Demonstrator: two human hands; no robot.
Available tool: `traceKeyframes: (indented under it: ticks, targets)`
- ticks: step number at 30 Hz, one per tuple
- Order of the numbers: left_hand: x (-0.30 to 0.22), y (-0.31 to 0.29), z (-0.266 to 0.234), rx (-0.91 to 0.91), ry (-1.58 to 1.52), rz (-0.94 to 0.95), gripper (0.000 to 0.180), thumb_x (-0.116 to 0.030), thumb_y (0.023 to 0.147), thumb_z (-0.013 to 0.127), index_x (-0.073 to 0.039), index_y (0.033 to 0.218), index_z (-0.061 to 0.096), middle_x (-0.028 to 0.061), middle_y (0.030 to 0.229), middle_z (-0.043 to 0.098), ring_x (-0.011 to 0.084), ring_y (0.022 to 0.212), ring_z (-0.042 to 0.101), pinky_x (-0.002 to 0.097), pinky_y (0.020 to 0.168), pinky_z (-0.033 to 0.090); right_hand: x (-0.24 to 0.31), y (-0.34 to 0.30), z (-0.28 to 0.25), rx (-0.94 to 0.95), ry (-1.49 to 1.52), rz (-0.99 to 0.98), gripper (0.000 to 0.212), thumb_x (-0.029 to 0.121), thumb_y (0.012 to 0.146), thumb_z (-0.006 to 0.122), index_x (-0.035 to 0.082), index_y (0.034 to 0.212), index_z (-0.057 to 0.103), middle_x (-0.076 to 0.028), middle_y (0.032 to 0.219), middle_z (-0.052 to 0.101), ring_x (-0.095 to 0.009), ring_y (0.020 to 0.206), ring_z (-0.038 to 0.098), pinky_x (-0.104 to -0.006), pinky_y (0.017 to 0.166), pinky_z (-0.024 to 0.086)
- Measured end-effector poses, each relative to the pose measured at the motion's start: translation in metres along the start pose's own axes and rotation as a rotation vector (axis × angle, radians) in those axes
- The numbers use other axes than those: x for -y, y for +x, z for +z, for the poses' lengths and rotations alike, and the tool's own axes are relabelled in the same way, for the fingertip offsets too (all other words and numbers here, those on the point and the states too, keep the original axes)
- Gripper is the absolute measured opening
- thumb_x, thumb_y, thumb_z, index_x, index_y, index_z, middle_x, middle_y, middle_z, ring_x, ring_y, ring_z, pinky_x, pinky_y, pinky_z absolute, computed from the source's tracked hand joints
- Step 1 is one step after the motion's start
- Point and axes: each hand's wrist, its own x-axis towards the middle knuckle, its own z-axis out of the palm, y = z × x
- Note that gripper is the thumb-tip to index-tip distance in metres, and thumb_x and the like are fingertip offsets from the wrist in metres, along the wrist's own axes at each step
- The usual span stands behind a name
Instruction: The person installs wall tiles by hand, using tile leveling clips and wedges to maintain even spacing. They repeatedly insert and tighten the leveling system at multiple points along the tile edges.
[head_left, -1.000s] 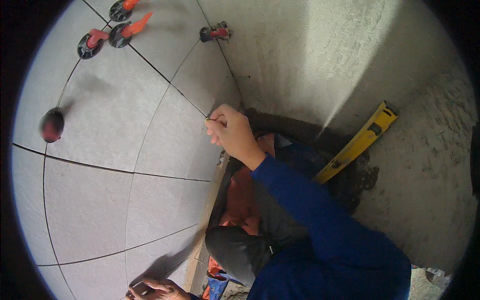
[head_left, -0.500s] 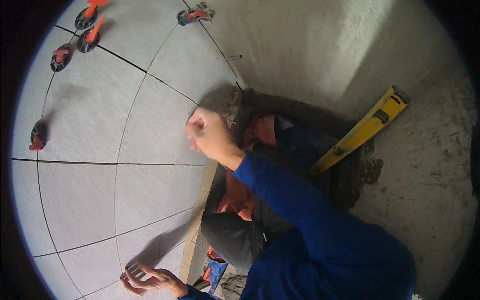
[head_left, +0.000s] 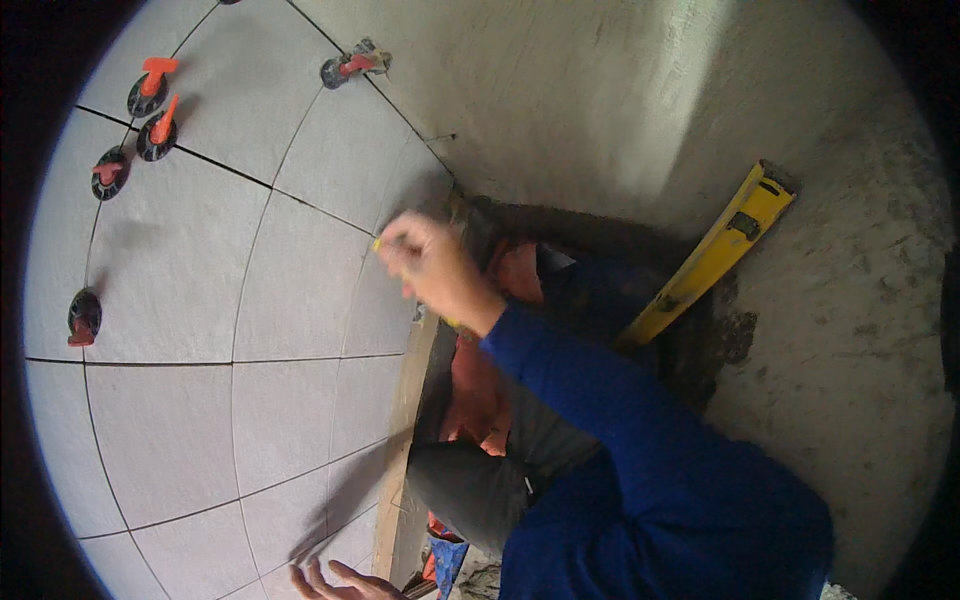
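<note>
My right hand [head_left: 435,262] is closed in front of the edge of the large light grey tiles [head_left: 300,250]. Small yellow bits show at two sides of its fingers, as of a thin yellow stick-like thing [head_left: 378,244]; motion blur hides its exact kind. Low in the view, my left hand [head_left: 340,582] is partly cut off by the picture's lower edge. Its fingers are spread beside the tiles, with no held thing showing. A light wooden strip [head_left: 405,430] runs along the tile edge between the two hands.
Several round black tile-levelling clips with red or orange handles [head_left: 155,135] sit on the tile joints, one more at the wall corner [head_left: 345,70]. A yellow spirit level [head_left: 715,250] leans at the rough grey wall [head_left: 830,330]. Reddish cloth [head_left: 475,400] lies by my legs.
The view has shifted, so the tiles and clips sit lower in it. My right hand has turned slightly and yellow bits now show at it. My left hand is lower, partly out of view.
</note>
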Motion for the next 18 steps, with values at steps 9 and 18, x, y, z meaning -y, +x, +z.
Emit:
traceKeyframes:
  ticks: [9, 18]
  targets:
    - [-0.041, -0.090, 0.046, 0.625, -0.724, -0.543, 0.024, -0.019, 0.099, 0.060, 0.004, 0.094, 0.066, 0.0105, 0.094, 0.066, 0.0188, 0.087, 0.061, 0.0329, 0.080, 0.049, -0.012, 0.109, -0.038, -0.515, -0.423, -0.358, 0.013, 0.007, 0.090, 0.064, 0.002, 0.102, 0.065, -0.013, 0.075, 0.069, -0.027, 0.061, 0.068, -0.0383, 0.057, 0.054]
    - [-0.056, -0.129, 0.072, 0.829, -0.914, -0.705, 0.023, -0.022, 0.097, 0.065, 0.001, 0.101, 0.069, 0.0075, 0.085, 0.067, 0.0152, 0.074, 0.062, 0.0280, 0.070, 0.048, -0.007, 0.125, -0.048, -0.430, -0.344, -0.364, 0.009, 0.005, 0.089, 0.062, -0.002, 0.090, 0.067, -0.009, 0.069, 0.067, -0.017, 0.053, 0.066, -0.0323, 0.047, 0.051]
